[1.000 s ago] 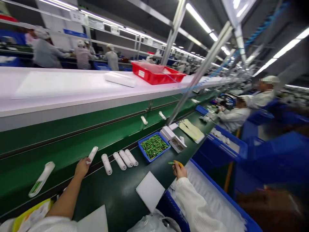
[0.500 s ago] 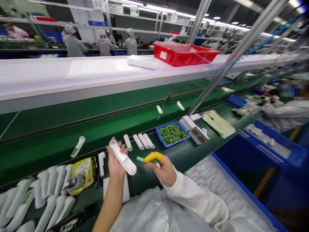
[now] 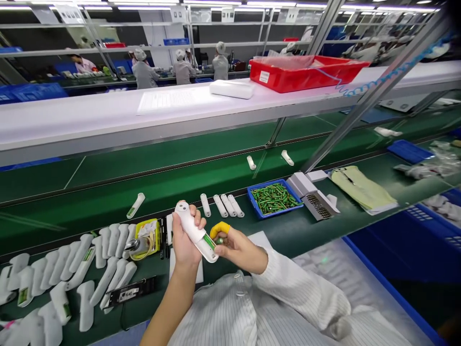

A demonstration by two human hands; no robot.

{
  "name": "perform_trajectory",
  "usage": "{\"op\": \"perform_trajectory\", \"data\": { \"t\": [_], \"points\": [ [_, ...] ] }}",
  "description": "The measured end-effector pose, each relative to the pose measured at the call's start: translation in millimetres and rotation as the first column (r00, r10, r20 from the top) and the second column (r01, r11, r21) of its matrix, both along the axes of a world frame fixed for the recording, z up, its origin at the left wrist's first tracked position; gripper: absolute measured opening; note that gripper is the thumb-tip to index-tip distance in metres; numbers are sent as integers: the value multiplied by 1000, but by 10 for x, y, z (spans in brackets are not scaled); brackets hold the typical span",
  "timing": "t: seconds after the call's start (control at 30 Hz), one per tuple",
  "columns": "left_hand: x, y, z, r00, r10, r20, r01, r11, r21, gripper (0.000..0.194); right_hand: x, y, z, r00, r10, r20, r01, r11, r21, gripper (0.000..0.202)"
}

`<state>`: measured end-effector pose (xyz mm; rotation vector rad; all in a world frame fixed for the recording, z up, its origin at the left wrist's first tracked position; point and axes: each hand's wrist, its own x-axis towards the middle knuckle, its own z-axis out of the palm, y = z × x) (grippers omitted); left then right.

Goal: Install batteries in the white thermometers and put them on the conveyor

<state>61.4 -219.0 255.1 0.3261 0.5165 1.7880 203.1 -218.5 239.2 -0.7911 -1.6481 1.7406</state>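
My left hand (image 3: 184, 250) is closed around a white handheld device (image 3: 192, 226), which tilts down to the right. A green battery (image 3: 209, 241) lies in the open battery compartment at the device's lower end. Close beside the compartment, my right hand (image 3: 242, 247) has its fingers pinched on another green battery (image 3: 221, 240), mostly hidden by them. One finger of that hand wears a yellow finger cot (image 3: 220, 228). Right of and beyond the hands stands a blue tray (image 3: 256, 206) full of green batteries. Several white covers (image 3: 224, 205) lie in a row behind the hands.
Many white devices (image 3: 65, 262) crowd the bench at left, near a yellow tray (image 3: 155, 230) and a black strap-like piece (image 3: 131, 291). At right are a box (image 3: 317, 204) and yellow papers (image 3: 362, 187). A shelf (image 3: 108, 127) with a red bin (image 3: 306, 72) spans above.
My right hand has brought its battery left to the device. The compartment, bare before, now shows a green battery. The whole view has swung left.
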Motion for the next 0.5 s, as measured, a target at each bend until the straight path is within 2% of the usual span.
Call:
{"op": "perform_trajectory", "data": {
  "t": [0.1,0.13,0.2,0.3,0.37,0.43,0.5],
  "points": [
    [-20,16,-46,995,65,75,-57,993,-103,21,106,32,37,990,-130,-60,124,989,-84,37],
    [-27,16,-52,993,83,85,-72,989,-126,22,133,31,57,981,-185,-53,181,980,-80,35],
    [-31,10,-47,990,109,88,-96,985,-142,23,159,15,109,965,-262,-29,262,965,12,31],
    [-18,-2,-17,988,139,71,-129,984,-123,22,116,-28,203,976,-217,4,209,944,254,22],
    [-4,-11,1,984,165,60,-158,981,-110,21,54,-47,247,989,-137,48,114,935,335,21],
    [17,-25,8,984,174,41,-169,980,-103,20,-12,-45,255,988,-103,117,64,952,300,13],
    [48,-45,6,986,165,12,-163,981,-101,18,-69,-26,226,977,-113,183,72,973,218,5]
  ]
}}
